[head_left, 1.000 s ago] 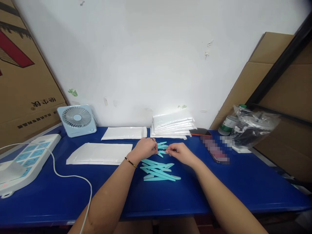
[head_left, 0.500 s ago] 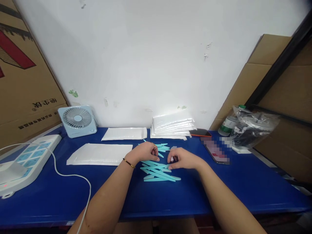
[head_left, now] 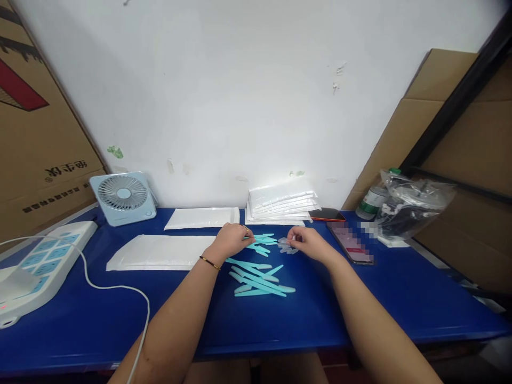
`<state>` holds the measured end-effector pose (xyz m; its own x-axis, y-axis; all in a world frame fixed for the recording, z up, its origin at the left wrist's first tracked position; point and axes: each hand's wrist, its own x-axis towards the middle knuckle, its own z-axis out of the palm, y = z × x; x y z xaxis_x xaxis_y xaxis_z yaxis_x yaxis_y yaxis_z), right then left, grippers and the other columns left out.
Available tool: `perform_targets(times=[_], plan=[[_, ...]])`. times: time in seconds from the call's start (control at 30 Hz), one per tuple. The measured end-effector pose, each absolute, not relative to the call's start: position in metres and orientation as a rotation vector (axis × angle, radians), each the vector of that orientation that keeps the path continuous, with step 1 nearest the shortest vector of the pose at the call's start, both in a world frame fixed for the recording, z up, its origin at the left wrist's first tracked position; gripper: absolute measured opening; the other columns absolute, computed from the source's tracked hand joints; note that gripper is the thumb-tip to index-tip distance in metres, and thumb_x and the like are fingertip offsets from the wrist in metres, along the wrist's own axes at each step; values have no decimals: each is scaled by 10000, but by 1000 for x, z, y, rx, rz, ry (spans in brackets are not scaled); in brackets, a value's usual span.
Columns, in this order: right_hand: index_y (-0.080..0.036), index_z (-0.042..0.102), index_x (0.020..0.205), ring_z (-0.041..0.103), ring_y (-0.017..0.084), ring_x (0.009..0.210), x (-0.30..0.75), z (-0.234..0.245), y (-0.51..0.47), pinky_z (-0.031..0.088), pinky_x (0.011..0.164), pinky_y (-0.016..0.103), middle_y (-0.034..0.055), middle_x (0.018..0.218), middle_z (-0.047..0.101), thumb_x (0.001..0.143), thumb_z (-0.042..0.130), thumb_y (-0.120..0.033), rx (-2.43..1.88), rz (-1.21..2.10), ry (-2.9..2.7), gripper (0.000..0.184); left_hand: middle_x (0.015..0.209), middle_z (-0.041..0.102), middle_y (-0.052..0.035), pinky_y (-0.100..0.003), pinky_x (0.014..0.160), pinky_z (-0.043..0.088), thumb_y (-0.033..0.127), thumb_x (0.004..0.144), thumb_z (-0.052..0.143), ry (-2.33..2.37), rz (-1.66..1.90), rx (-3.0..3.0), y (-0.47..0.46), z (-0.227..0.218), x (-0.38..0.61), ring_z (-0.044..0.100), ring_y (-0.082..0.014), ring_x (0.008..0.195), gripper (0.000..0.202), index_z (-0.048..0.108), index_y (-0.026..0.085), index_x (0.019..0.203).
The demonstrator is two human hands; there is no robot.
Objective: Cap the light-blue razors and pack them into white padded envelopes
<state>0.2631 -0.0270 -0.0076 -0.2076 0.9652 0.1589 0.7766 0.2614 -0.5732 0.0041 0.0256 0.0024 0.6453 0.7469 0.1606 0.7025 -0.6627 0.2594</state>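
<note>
Work shifts beyond the turquoise pile (head_left: 260, 282): right hand (head_left: 304, 241), nearly closed, has moved to clear pieces (head_left: 285, 247); left hand (head_left: 232, 238), curled, touches far sticks (head_left: 262, 249); grips unclear.

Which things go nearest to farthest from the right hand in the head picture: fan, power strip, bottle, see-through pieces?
From the right hand:
1. See-through pieces, at its fingertips.
2. Bottle, to the right, farther back.
3. Fan, far left, at the back.
4. Power strip, at the left edge.

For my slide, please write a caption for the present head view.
Left hand at slim turquoise sticks, right hand at translucent pieces, blue table below.
</note>
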Motion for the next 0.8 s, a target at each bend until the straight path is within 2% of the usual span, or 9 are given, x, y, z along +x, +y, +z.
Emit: perform_targets(times=[0.1,0.3,0.4,0.57,0.7,0.8], plan=[[-183,610,803,519,129,684,254,-7,-30,393,628,241,20,809,586,775,628,-321,-1466,415,-2099,142,950,685,4,-271,781,384,435,767,583,1178,435,2679,28,4,-1,587,-194,919,251,677,255,916],[-202,638,793,521,140,736,211,-11,-42,378,614,231,9,822,558,756,669,-346,-1275,523,-2409,152,733,666,13,-210,542,366,410,672,659,982,149,2453,23,6,-7,582,-134,660,213,696,224,770],[-192,631,789,520,141,734,204,-12,-44,369,613,234,16,829,561,775,649,-285,-1316,492,-2457,95,679,660,12,-204,501,339,407,634,694,914,75,2390,21,3,-5,571,-126,613,230,711,216,761],[-189,623,799,534,149,772,218,-6,-40,383,704,262,22,835,567,816,595,-217,-1345,364,-2415,43,684,669,7,-213,525,339,344,698,644,960,182,2499,24,1,-2,571,-127,619,144,706,217,724],[-178,625,788,537,144,752,245,-4,-32,394,682,257,32,860,566,816,577,-214,-1462,333,-2231,66,753,684,-8,-238,602,355,309,735,599,1199,339,2635,30,5,-4,581,-151,681,139,703,220,709],[-177,640,796,539,148,744,258,-3,-30,397,663,257,30,850,568,775,622,-227,-1511,342,-2144,58,824,683,-8,-245,648,370,353,740,607,1246,424,2632,31,8,-5,590,-162,736,165,702,232,799]])
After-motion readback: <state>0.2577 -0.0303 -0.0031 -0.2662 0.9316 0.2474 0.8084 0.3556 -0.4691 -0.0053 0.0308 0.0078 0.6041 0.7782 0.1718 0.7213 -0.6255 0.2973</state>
